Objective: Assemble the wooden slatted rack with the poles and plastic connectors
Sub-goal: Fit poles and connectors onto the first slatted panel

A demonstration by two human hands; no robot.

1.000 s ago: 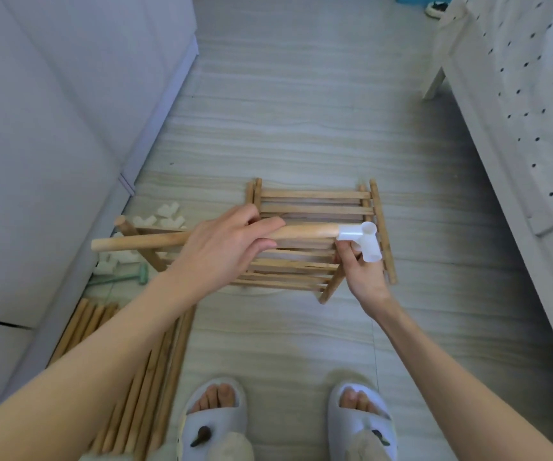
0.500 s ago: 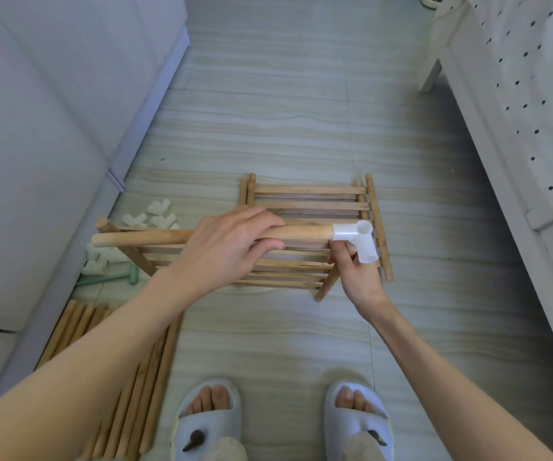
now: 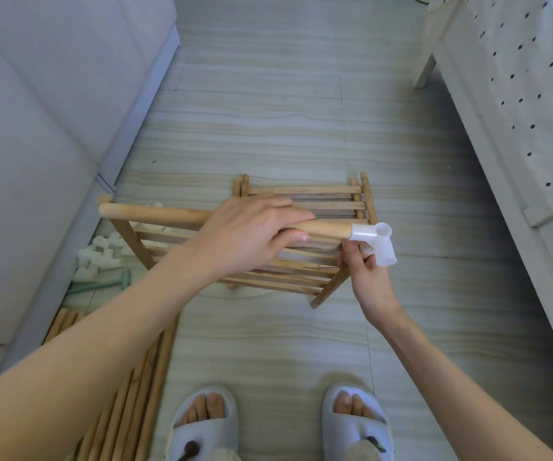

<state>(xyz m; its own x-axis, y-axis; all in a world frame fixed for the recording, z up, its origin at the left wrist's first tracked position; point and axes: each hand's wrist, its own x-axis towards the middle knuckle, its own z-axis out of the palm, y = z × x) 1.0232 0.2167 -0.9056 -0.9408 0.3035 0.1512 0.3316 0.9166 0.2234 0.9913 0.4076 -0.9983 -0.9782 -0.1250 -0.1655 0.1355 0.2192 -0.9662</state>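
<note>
My left hand [image 3: 252,232] grips a round wooden pole [image 3: 155,212] held level above the floor. A white plastic connector [image 3: 376,242] sits on the pole's right end, and my right hand [image 3: 366,277] holds it from below with thumb and fingers. Under both hands, wooden slatted panels [image 3: 305,199] lie stacked on the floor. Several loose white connectors [image 3: 98,252] lie in a heap at the left by the cabinet. More poles [image 3: 125,394] lie side by side at the lower left.
A pale cabinet [image 3: 45,128] runs along the left. A white bed frame [image 3: 488,154] with a dotted cover bounds the right. A green-handled mallet [image 3: 102,284] lies by the connectors. My feet in slippers [image 3: 202,424] stand on the tiled floor.
The connector has seated further onto the pole's right end. Both hands shifted slightly with the camera view.
</note>
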